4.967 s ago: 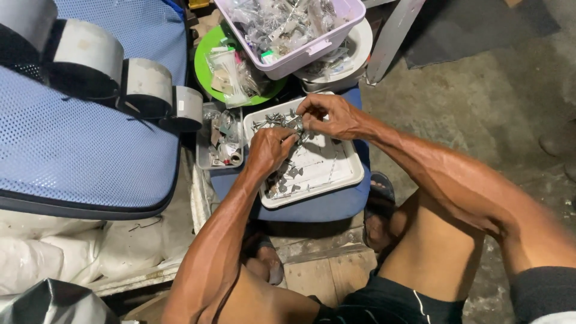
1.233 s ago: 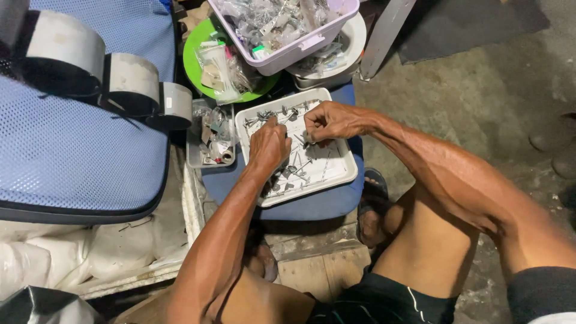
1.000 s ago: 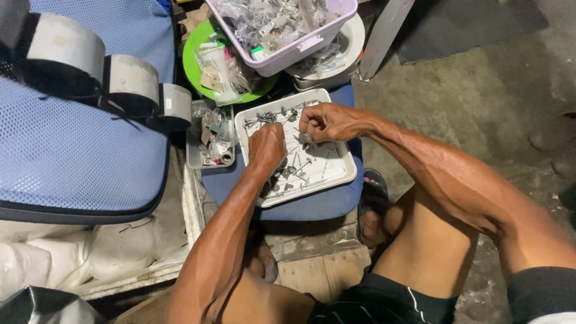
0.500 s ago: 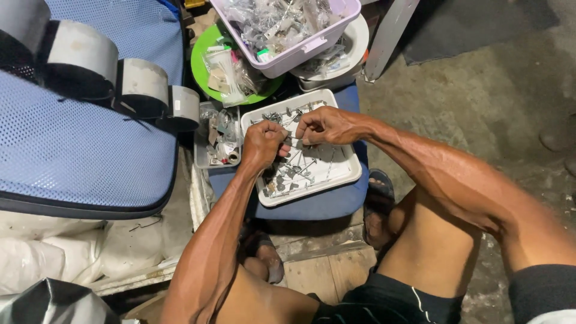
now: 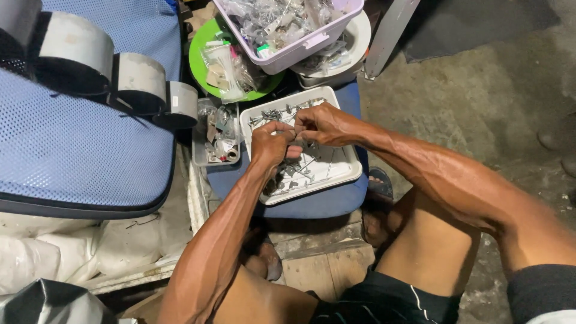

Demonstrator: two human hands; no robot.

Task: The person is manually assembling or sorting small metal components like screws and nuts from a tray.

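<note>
Since half a second ago the hands have drawn a little closer together over the tray, and the view has shifted slightly; the rest lies as before.

Nearest, the person's bare knees and dark shorts fill the bottom edge, with a wooden board on the floor between the legs. Both forearms reach far from there to the white tray, which sits on a blue cushion.

The left hand is curled, its fingers pinched narrow on a small metal part that is too small to make out. The right hand meets it from the right, fingers bent tight against the same part, so the two hands touch above the middle of the tray. Loose metal parts lie scattered in the tray under and near the hands.

The tray's near and right rim show bare; its right edge stands close to the cushion's edge, beyond which lies open concrete floor. Just left of the tray sits a small clear box of bits, touching or nearly so. Left again, a blue mesh chair back crowds that side.

Farther off, a green plate holds plastic bags, and a lilac bin full of parts stands over a white bowl, close to the tray's far rim.
</note>
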